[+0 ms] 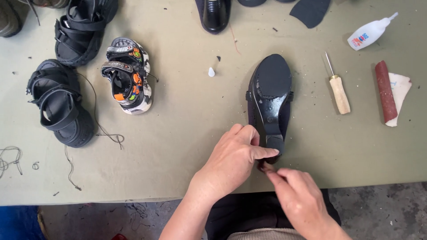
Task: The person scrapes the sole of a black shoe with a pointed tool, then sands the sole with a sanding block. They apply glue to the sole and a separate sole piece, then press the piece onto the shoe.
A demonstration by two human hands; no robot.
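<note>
Table [191,133] covered in olive cloth, spread beneath both hands. Black heeled shoe [270,95] lying sole-up just ahead of left hand [233,160], thumb pressed to heel tip, fingers curled against shoe's side. Right hand [298,193] just behind heel, fingertips pinched narrow on something small and dark, too hidden to identify. Black sandals [60,104] well left of left hand. Wooden-handled awl [339,89] ahead and right of right hand.
</note>
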